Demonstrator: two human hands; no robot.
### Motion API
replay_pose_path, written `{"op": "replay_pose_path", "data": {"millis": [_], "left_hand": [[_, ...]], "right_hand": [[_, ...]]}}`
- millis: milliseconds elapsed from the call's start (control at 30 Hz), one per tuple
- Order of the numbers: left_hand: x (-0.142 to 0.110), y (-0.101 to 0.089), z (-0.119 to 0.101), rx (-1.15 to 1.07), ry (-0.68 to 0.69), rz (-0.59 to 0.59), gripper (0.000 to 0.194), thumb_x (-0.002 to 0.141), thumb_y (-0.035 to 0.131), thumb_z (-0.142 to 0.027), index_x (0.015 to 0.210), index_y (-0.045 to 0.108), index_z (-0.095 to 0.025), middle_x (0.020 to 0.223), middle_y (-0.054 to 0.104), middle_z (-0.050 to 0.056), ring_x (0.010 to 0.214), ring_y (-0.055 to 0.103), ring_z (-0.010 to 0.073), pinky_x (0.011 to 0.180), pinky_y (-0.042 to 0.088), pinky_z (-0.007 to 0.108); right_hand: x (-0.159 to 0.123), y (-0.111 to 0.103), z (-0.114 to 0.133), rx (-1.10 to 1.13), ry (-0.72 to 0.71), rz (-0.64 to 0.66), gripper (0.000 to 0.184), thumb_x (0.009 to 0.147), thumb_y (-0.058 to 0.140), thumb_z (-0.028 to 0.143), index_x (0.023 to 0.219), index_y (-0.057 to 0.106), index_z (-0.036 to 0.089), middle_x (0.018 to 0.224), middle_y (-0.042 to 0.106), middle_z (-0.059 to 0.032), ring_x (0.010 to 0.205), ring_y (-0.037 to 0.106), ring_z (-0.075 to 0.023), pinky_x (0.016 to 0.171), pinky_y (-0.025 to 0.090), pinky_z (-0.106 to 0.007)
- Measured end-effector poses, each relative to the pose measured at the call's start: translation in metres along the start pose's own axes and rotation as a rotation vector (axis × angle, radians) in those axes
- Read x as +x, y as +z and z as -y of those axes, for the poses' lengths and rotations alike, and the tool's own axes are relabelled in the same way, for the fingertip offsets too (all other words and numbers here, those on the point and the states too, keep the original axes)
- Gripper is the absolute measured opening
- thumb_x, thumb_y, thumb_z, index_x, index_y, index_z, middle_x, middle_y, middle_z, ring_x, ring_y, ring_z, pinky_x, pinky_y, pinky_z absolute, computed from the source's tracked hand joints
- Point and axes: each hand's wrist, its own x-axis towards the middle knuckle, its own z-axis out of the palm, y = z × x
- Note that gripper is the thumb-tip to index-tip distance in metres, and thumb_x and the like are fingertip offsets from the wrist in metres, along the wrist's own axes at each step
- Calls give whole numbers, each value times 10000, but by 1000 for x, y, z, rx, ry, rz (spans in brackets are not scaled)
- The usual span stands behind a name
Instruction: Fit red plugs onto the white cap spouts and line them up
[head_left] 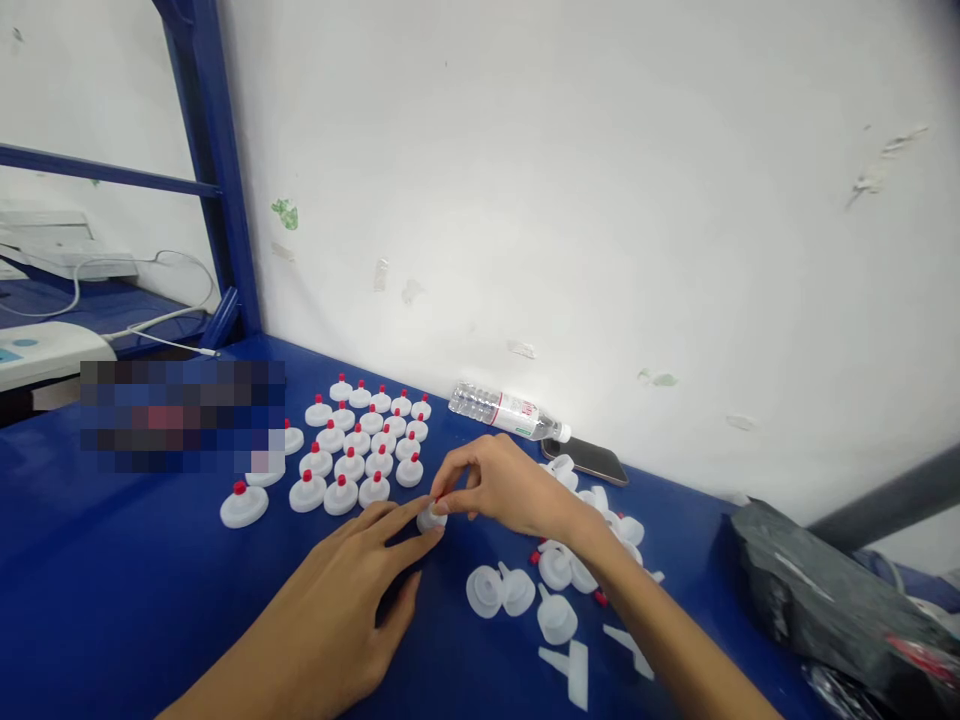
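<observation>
A round white plastic nozzle cap [431, 519] stands on the blue tabletop between my two hands. My right hand [499, 487] is closed in a pinch at the cap's top, where a bit of red tip shows between the fingers. From the other side, my left hand [367, 570] holds the cap's base between its fingertips, with the thumb lower down and apart. Beyond them, several white nozzle caps with red tips [349, 466] stand upright in rows. Under and beside my right forearm lie loose white caps [557, 618] and several T-shaped white pieces [576, 675].
By the wall lie a clear water bottle [510, 412] on its side and a dark phone [589, 462]. A grey plastic bag [832, 590] sits at the right. A blue metal frame [217, 170] rises at the left, near a white device [52, 350] with a cable.
</observation>
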Motion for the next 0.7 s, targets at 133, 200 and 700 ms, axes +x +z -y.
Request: {"op": "replay_pose_path", "data": {"millis": [133, 200, 700], "left_hand": [[0, 1, 0, -26, -8, -3, 485, 971, 423, -221, 1404, 572, -382, 1446, 627, -25, 1307, 607, 237, 1083, 548, 470], [0, 1, 1, -42, -13, -21, 469, 977, 417, -229, 1387, 585, -385, 1453, 609, -8, 1310, 603, 237, 1078, 543, 461], [2, -3, -1, -106, -131, 144, 464, 1032, 289, -242, 1361, 604, -329, 1147, 725, 43, 971, 740, 241, 815, 557, 407]], "right_hand": [[2, 5, 2, -49, 25, -15, 54, 810, 809, 180, 819, 793, 231, 705, 738, 60, 596, 660, -100, 582, 451, -209], [3, 7, 3, -77, 51, -25, 61, 801, 820, 179, 805, 798, 235, 646, 712, 66, 573, 647, -101, 577, 433, -217], [10, 29, 7, -192, 93, -234, 45, 823, 838, 244, 811, 802, 268, 805, 770, 36, 694, 670, -150, 628, 397, -256]]}}
